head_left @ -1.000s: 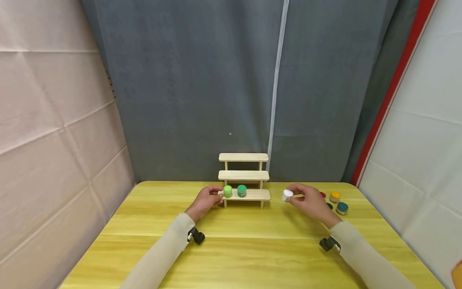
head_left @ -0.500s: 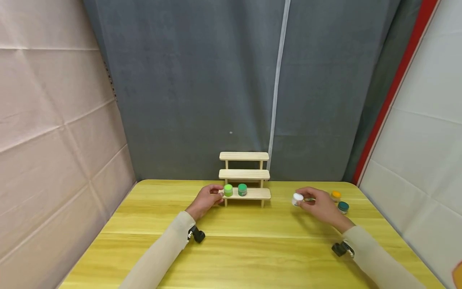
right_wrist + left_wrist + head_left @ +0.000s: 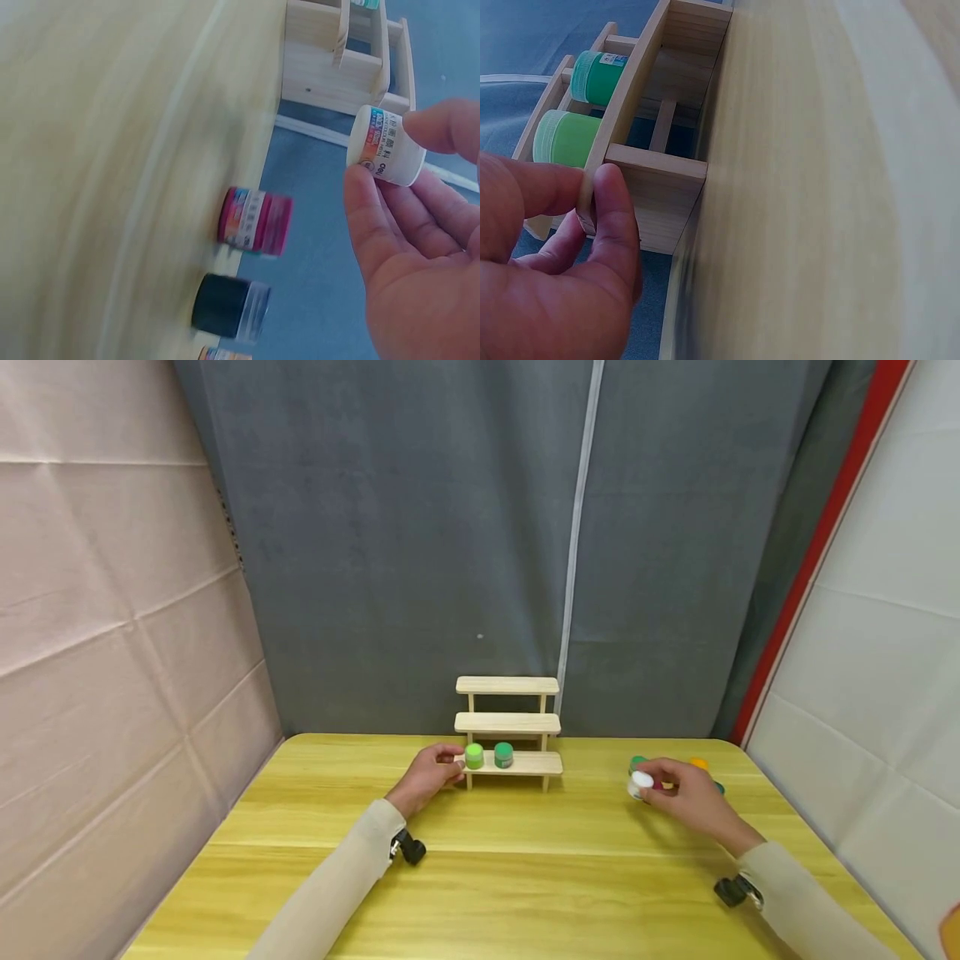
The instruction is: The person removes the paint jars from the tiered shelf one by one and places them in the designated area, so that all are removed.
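A three-step wooden display stand (image 3: 507,723) stands at the back of the table. My left hand (image 3: 426,778) pinches the left end of its lowest step, thumb and fingers on either side of the board (image 3: 634,97). Right beside those fingers, a light green paint jar (image 3: 474,756) sits on that step, with a darker green paint jar (image 3: 503,755) to its right. My right hand (image 3: 693,802) holds a white paint jar (image 3: 388,146) between thumb and fingers, above the table to the right of the stand. Its printed label faces the wrist camera.
Around my right hand stand a magenta paint jar (image 3: 255,221), a black paint jar (image 3: 231,307), a green-lidded jar (image 3: 637,762) and a yellow-orange-lidded jar (image 3: 699,762), some partly hidden by the hand. A grey curtain (image 3: 390,568) hangs behind the table (image 3: 480,893).
My right hand has moved rightward with the white paint jar, away from the stand and over toward the other jars. My left hand has kept its hold on the step.
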`<move>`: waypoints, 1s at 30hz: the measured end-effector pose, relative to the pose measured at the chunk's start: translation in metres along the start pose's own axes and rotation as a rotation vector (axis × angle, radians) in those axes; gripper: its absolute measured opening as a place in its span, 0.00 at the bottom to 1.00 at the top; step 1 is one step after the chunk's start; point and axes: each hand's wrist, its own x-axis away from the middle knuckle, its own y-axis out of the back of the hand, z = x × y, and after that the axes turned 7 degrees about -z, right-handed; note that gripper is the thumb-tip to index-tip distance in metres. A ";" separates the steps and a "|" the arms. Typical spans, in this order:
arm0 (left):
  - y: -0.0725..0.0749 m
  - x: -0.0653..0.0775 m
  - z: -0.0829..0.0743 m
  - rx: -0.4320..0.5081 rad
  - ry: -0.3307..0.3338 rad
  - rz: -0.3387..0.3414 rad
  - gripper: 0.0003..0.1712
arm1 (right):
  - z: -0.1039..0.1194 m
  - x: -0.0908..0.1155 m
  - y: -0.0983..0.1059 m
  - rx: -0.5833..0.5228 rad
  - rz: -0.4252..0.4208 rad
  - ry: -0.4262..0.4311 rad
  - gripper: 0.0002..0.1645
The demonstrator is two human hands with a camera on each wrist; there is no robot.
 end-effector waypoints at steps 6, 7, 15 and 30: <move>0.001 -0.001 0.002 -0.008 0.003 0.005 0.19 | -0.005 0.006 0.006 0.038 0.006 -0.012 0.20; 0.001 -0.002 0.002 -0.010 0.001 0.006 0.19 | -0.006 0.007 0.007 0.045 0.005 -0.013 0.20; 0.002 -0.003 0.003 -0.010 0.006 0.007 0.19 | -0.014 0.012 0.013 0.079 0.049 -0.076 0.20; 0.002 -0.002 0.002 -0.001 -0.004 -0.006 0.20 | -0.032 0.018 0.017 0.021 0.173 -0.098 0.23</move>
